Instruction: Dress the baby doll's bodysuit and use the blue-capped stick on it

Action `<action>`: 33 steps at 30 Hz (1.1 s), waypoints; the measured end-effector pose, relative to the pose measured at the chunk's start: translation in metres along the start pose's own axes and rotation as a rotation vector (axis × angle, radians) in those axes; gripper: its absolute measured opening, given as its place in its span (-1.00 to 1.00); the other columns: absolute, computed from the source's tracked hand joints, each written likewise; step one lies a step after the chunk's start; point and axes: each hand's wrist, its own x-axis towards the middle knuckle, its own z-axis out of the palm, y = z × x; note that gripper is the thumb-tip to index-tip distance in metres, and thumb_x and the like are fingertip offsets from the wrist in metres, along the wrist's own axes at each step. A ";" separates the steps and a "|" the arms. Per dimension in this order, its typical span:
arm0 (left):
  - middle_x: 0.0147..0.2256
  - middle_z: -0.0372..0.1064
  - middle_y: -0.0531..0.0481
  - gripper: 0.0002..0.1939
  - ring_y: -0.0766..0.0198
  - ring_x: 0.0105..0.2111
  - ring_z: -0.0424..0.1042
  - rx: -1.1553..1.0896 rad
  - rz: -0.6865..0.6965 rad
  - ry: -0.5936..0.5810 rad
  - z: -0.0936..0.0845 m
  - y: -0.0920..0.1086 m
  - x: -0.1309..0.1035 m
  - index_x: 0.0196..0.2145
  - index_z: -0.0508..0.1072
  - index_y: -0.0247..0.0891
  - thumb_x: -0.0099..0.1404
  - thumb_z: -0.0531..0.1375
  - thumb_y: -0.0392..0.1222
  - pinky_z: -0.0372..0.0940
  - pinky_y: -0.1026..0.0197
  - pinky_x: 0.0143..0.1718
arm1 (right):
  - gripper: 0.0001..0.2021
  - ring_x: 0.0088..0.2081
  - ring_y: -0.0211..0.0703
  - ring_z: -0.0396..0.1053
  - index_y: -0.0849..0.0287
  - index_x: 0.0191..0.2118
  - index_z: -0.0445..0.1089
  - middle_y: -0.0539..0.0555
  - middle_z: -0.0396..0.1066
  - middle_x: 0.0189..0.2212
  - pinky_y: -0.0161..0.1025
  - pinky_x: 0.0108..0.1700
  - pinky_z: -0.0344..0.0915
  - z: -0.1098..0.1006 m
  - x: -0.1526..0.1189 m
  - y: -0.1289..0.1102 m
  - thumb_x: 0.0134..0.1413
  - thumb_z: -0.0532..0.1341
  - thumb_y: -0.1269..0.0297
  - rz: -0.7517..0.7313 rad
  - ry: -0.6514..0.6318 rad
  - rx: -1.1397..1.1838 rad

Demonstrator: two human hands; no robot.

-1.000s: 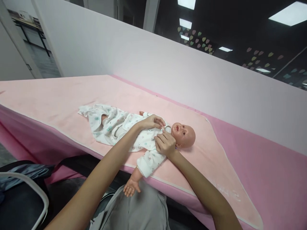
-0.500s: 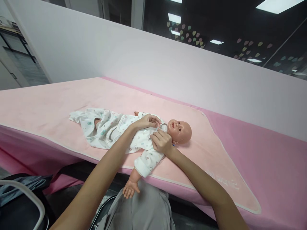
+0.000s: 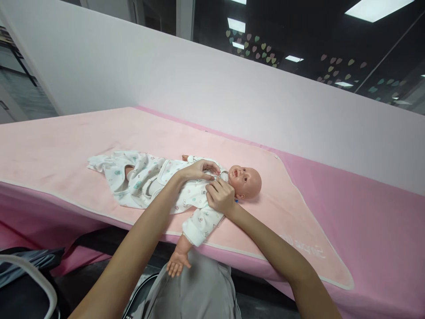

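Note:
A baby doll (image 3: 247, 182) lies on its back, its bald head to the right. It wears a white baby romper (image 3: 187, 195) with a small coloured print, the leg part crumpled and partly off the legs at the left. At the chest just below the collar, my left hand (image 3: 201, 170) has its fingers curled in a pinch on the romper's front edge. My right hand (image 3: 221, 195) closes thumb and fingers on the same edge, very near the left fingertips. Whatever small fastening lies between the fingertips is hidden. One doll arm (image 3: 181, 254) hangs over the table's front edge.
A pale pink mat (image 3: 66, 137) with a white border covers much of the pink-draped table (image 3: 375, 212). Behind stands a white partition (image 3: 199, 84) under dark glass. A chair (image 3: 29, 274) with a cloth on it is at lower left.
My fingertips have shifted slightly at the romper's front, the left fingers staying curled and the right still pinching. The whole view has moved a little; the doll lies as before.

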 end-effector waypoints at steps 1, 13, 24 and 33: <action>-0.32 0.40 -0.12 -0.73 0.27 -0.26 0.38 0.003 -0.001 0.006 0.000 0.000 0.000 -0.33 0.45 -0.42 -0.05 0.32 -0.33 0.24 0.27 -0.17 | -0.86 -0.35 -0.23 0.19 0.20 -0.49 0.30 0.05 0.24 -0.54 -0.29 -0.25 0.12 0.000 0.000 0.000 0.02 0.06 0.42 0.002 -0.007 0.005; -0.31 0.42 -0.16 -0.68 0.28 -0.30 0.41 0.005 -0.041 0.016 -0.001 -0.006 0.000 -0.27 0.39 -0.43 -0.01 0.32 -0.29 0.28 0.26 -0.21 | -0.90 -0.41 -0.25 0.19 0.19 -0.50 0.28 0.02 0.27 -0.56 -0.26 -0.23 0.21 0.002 0.000 0.001 -0.06 0.07 0.47 0.002 0.129 0.058; -0.34 0.41 -0.11 -0.69 0.31 -0.32 0.40 0.000 -0.044 0.019 0.000 -0.006 0.000 -0.27 0.39 -0.43 -0.03 0.29 -0.39 0.27 0.27 -0.23 | -0.88 -0.47 -0.29 0.22 0.17 -0.55 0.26 -0.01 0.30 -0.59 -0.25 -0.16 0.28 -0.003 0.002 0.004 -0.11 0.08 0.48 -0.105 0.180 0.156; -0.38 0.40 -0.07 -0.71 0.34 -0.34 0.38 0.015 -0.040 0.071 0.001 -0.005 0.001 -0.30 0.41 -0.43 -0.07 0.23 -0.48 0.26 0.31 -0.28 | -0.82 -0.43 -0.28 0.26 0.17 -0.54 0.28 0.04 0.28 -0.57 -0.28 -0.24 0.28 0.007 -0.009 0.006 0.01 0.03 0.42 -0.126 0.010 0.188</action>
